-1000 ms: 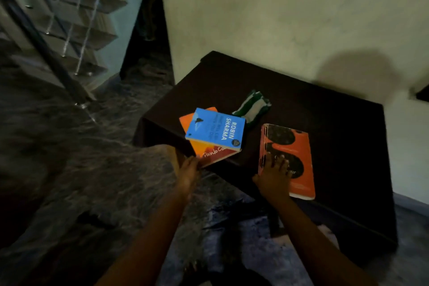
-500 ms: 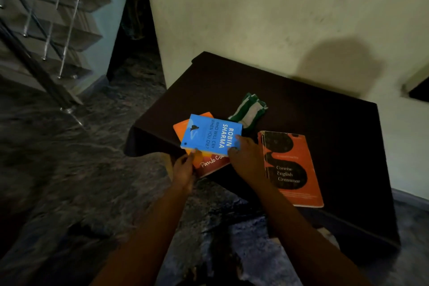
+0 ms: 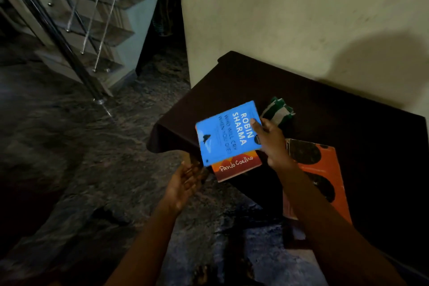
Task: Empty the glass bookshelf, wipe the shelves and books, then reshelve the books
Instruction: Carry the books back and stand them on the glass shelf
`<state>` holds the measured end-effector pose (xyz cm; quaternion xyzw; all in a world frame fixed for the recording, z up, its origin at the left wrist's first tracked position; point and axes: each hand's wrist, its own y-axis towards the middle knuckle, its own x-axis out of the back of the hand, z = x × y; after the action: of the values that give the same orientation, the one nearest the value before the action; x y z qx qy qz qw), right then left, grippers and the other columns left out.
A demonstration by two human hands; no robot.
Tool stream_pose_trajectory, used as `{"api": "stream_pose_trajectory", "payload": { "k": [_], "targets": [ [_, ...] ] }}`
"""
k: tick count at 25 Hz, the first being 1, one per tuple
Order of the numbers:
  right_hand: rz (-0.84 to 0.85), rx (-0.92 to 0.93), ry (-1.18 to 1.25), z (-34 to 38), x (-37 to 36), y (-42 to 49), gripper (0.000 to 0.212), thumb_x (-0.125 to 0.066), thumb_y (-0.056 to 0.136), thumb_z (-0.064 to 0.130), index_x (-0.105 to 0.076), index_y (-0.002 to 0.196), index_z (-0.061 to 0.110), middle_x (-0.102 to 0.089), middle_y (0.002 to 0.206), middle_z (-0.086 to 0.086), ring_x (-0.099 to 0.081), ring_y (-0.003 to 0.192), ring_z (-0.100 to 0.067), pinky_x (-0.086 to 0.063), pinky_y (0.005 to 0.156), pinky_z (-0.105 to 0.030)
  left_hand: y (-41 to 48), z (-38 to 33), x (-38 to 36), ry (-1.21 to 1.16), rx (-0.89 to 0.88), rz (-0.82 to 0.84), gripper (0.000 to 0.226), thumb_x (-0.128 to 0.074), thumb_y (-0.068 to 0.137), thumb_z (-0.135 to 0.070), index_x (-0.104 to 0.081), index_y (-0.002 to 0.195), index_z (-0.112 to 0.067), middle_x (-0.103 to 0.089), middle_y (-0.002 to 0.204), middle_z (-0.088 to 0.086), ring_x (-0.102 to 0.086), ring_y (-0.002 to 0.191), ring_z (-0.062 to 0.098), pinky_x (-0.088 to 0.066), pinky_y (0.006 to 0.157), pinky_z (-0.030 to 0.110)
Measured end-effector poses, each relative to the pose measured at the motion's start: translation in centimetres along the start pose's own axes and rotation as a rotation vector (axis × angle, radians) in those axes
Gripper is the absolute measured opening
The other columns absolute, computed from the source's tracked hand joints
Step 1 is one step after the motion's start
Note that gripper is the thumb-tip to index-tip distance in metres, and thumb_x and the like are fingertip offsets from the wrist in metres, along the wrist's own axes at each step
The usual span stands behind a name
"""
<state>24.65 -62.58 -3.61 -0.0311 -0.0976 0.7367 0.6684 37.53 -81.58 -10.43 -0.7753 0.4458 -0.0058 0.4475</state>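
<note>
Pretty dim here. The right grip (image 3: 271, 144) pinches the blue Robin Sharma book (image 3: 226, 133) by its edge, thumb on the cover. It sits over the Paulo Coelho book (image 3: 236, 167), which sticks out past the dark worktop (image 3: 348, 118). The left grip (image 3: 185, 181) hangs open just off the corner. A green-and-white cloth (image 3: 278, 111) and a bigger orange book (image 3: 322, 169) lie nearby.

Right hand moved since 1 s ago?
Yes. The right hand has come off the orange grammar book, which lies where it was, and gone left. It now pinches the blue book at its right edge.
</note>
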Motion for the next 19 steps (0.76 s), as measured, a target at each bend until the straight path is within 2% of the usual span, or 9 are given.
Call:
{"api": "stream_pose_trajectory", "payload": {
  "k": [4,7,9,10,12,14,15,17,19],
  "targets": [
    [0.414,-0.094,-0.348,4.3,0.1,4.1,0.013,-0.060,0.089,0.031,-0.064,0.089,0.018,-0.062,0.075,0.000,-0.059,0.056,0.001,-0.044,0.057,-0.018,1.1,-0.3,0.0,0.011,0.032,-0.012,0.034,-0.039,0.097,-0.042,-0.059,0.089,-0.015,-0.060,0.090,0.006,-0.060,0.077,0.021,-0.045,0.075,0.037],
    [0.606,-0.123,-0.563,5.1,-2.9,7.2,0.027,-0.062,0.088,0.028,-0.065,0.108,0.011,-0.068,0.097,-0.005,-0.062,0.084,-0.009,-0.045,0.063,-0.013,1.2,0.0,-1.9,0.062,0.086,0.029,0.036,-0.039,0.097,-0.043,-0.059,0.088,-0.014,-0.060,0.091,0.006,-0.059,0.077,0.021,-0.051,0.063,0.034],
    [0.551,-0.039,-0.611,4.3,-4.4,8.0,0.038,-0.062,0.088,0.024,-0.058,0.123,0.008,-0.061,0.120,-0.008,-0.057,0.110,-0.016,-0.044,0.078,-0.015,1.0,0.0,-3.4,0.095,0.073,0.065,0.033,-0.046,0.094,-0.041,-0.061,0.105,-0.013,-0.065,0.097,0.008,-0.066,0.077,0.022,-0.057,0.063,0.034],
    [0.510,0.030,-0.657,3.9,-4.5,7.6,0.041,-0.060,0.090,0.024,-0.054,0.127,0.008,-0.057,0.127,-0.008,-0.053,0.117,-0.018,-0.042,0.086,-0.019,1.3,0.1,-4.0,0.100,0.058,0.070,0.040,-0.054,0.088,-0.042,-0.060,0.115,-0.012,-0.066,0.104,0.010,-0.067,0.086,0.025,-0.057,0.075,0.041],
    [0.469,0.105,-0.693,2.3,-3.1,5.4,0.039,-0.056,0.093,0.020,-0.052,0.129,0.008,-0.054,0.132,-0.009,-0.049,0.122,-0.020,-0.038,0.095,-0.026,2.0,0.2,-4.4,0.128,0.021,0.084,0.061,-0.067,0.073,-0.044,-0.058,0.124,-0.012,-0.065,0.117,0.013,-0.063,0.106,0.034,-0.047,0.093,0.056],
    [0.346,0.134,-0.668,-0.6,-0.2,1.6,0.037,-0.057,0.092,0.019,-0.054,0.127,0.008,-0.055,0.131,-0.010,-0.049,0.122,-0.023,-0.037,0.099,-0.030,2.8,0.3,-4.6,0.151,0.003,0.096,0.065,-0.076,0.066,-0.045,-0.061,0.120,-0.013,-0.064,0.120,0.013,-0.061,0.110,0.034,-0.045,0.096,0.058],
    [0.227,0.151,-0.704,-2.2,1.5,-0.7,0.040,-0.058,0.090,0.022,-0.054,0.127,0.009,-0.053,0.132,-0.012,-0.048,0.124,-0.027,-0.035,0.100,-0.033,3.0,0.4,-4.9,0.176,0.011,0.117,0.064,-0.078,0.067,-0.045,-0.062,0.120,-0.013,-0.063,0.122,0.013,-0.061,0.110,0.034,-0.045,0.096,0.057],
    [0.006,0.069,-0.950,-5.4,4.3,-5.3,0.060,-0.057,0.087,0.041,-0.043,0.137,0.012,-0.038,0.144,-0.016,-0.033,0.134,-0.034,-0.027,0.106,-0.042,3.2,0.8,-5.3,0.207,-0.023,0.126,0.042,-0.070,0.082,-0.034,-0.062,0.117,-0.011,-0.061,0.125,0.013,-0.060,0.112,0.033,-0.044,0.098,0.056],
    [-0.044,-0.131,-1.216,-7.5,5.8,-9.0,0.085,-0.060,0.080,0.055,-0.026,0.146,0.013,-0.018,0.152,-0.021,-0.016,0.139,-0.041,-0.020,0.108,-0.054,3.3,1.4,-5.6,0.231,-0.066,0.100,0.021,-0.064,0.087,-0.022,-0.064,0.107,-0.014,-0.062,0.123,0.014,-0.060,0.109,0.033,-0.045,0.097,0.054]
  ]
}}
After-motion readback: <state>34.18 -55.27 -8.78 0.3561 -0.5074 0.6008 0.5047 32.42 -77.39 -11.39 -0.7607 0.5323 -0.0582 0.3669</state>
